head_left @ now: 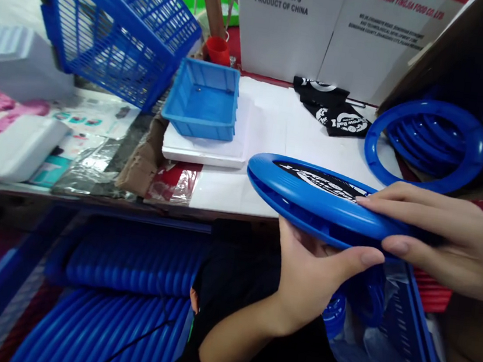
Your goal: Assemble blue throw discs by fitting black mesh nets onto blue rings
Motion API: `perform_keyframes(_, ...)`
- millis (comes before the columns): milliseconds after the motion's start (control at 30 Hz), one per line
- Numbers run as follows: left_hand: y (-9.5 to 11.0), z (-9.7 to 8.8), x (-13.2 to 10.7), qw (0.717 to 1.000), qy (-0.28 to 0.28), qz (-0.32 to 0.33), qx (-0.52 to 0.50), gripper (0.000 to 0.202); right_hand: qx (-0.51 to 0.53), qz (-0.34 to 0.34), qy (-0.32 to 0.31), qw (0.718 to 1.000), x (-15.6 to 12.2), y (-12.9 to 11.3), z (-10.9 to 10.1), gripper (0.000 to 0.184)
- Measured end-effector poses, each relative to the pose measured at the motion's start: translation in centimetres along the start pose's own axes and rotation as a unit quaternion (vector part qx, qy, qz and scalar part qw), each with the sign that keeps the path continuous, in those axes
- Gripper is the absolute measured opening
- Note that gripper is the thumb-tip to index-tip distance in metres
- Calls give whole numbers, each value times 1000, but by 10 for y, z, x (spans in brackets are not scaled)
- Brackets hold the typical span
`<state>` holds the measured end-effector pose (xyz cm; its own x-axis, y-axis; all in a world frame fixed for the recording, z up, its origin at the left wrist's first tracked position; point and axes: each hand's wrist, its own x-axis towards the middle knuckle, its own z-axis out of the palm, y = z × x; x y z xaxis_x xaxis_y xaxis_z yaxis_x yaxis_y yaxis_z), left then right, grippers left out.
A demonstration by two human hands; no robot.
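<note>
A blue plastic ring (310,198) with a black printed cloth stretched across its middle is held level over the table's near edge. My left hand (313,272) grips it from below, thumb curled up against the rim. My right hand (441,241) clasps the ring's right side, fingers laid over the top and the front of the rim. Both hands are closed on this ring.
More blue rings (426,145) lean at the right, with black printed cloths (338,113) behind them. A small blue tray (203,97) rests on a white board; a tilted blue basket (115,24) stands back left. Stacked blue rings (121,301) fill a crate below. White cartons (331,27) stand behind.
</note>
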<state>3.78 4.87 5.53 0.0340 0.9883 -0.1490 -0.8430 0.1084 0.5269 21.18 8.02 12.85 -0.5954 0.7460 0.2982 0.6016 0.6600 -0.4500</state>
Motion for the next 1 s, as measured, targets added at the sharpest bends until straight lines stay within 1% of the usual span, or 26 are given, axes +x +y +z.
perform_keyframes(133,2,3,0,1000,0,-14,-2,92,-28,5,6,1000,4,-6,-4,35)
perform_keyframes(200,3,1,1,1000,-3,-11,3,93,-42,6,1,999,2,-7,-5,37)
perform_keyframes(300,3,-3,2,1000,-6,-2,14,94,-52,-10,-4,999,-3,-6,-5,41)
perform_keyframes(433,4,-7,2,1000,-10,6,15,91,-41,-23,2,999,-10,-4,-4,46)
perform_keyframes(567,5,-6,2,1000,-17,5,12,90,-4,-34,-2,999,-10,-3,-1,52)
perform_keyframes(667,7,-4,2,1000,-18,3,19,91,12,-26,6,1000,-9,-3,1,50)
perform_keyframes(767,7,-4,2,1000,-16,4,20,95,20,-9,14,1000,-10,-4,3,45)
perform_keyframes(867,8,-5,1,1000,-25,-4,15,96,17,8,16,1000,-11,-5,3,42)
perform_keyframes(1000,8,-6,-1,1000,-18,-8,18,102,6,3,6,1000,-12,-7,2,41)
